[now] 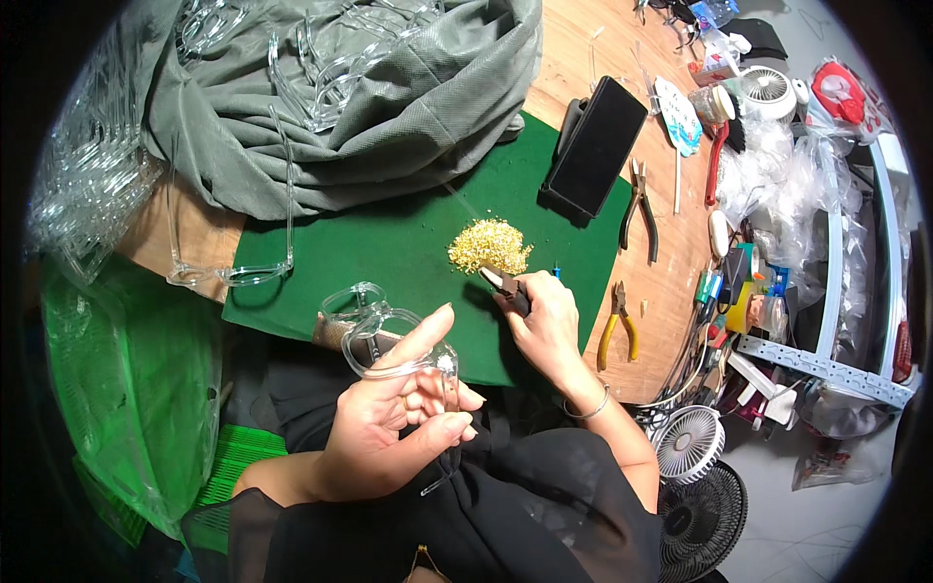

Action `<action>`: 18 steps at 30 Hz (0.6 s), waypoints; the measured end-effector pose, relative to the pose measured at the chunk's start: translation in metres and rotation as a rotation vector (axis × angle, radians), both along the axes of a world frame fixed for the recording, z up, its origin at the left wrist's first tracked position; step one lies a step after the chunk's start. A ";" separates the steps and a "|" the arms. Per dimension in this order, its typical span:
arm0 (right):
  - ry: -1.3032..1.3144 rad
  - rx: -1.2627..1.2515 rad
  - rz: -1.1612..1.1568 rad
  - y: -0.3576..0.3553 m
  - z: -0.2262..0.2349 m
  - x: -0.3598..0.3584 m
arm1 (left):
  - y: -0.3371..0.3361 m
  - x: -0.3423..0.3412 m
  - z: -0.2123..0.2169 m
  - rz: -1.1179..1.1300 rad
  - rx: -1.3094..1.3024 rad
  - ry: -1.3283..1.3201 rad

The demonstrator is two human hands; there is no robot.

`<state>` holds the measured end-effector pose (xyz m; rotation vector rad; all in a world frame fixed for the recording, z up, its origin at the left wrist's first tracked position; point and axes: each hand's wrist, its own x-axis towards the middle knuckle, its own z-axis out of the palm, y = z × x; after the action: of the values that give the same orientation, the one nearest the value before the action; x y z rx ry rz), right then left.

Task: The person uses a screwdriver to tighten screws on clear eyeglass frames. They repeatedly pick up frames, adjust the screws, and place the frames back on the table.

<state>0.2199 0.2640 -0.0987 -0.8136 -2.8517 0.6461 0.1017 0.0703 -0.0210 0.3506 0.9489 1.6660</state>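
My left hand (384, 428) is closed on a clear plastic eyeglass frame (446, 362), held up in front of the near edge of a green mat (374, 248). The frame's rims stand above my fingers and one temple arm hangs down past my thumb. My right hand (546, 325) grips dark-handled pliers (512, 290), their tips at the near edge of a heap of tiny gold-coloured parts (489, 243) on the mat. Whether the tips hold one of these parts is too small to tell. Another clear eyeglass frame (229, 276) rests at the mat's left edge.
A grey cloth (408, 146) bears several clear frames; more are stacked at far left. A black phone (595, 146), black-handled pliers (639, 214) and yellow-handled pliers (618, 330) lie to the right. Beyond are a white fan (690, 445) and a metal rack (826, 371).
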 end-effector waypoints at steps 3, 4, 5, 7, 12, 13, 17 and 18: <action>-0.011 -0.042 -0.016 0.005 0.005 -0.003 | 0.005 0.002 0.000 -0.030 -0.002 -0.025; 0.016 -0.134 -0.024 0.009 0.006 -0.001 | 0.006 0.003 0.001 -0.038 -0.007 -0.035; 0.116 -0.261 -0.039 0.012 0.006 0.003 | 0.007 0.004 0.000 -0.055 -0.006 -0.021; 0.137 -0.505 -0.213 0.011 0.023 0.000 | 0.008 0.003 -0.002 -0.074 -0.005 0.021; 0.197 -0.861 -0.139 -0.014 0.076 -0.014 | 0.006 -0.002 0.001 -0.022 0.003 -0.043; 0.312 -0.949 0.003 -0.021 0.080 -0.018 | 0.005 -0.002 0.001 -0.016 -0.004 -0.056; 0.493 -0.842 0.298 -0.039 0.089 -0.030 | 0.005 -0.001 0.007 -0.034 0.009 -0.099; 0.553 -0.869 0.322 -0.042 0.081 -0.031 | 0.003 -0.001 0.008 -0.032 0.001 -0.097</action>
<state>0.1886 0.2221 -0.0176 -0.1497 -2.1387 1.8656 0.1007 0.0730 -0.0135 0.2812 0.8659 1.6398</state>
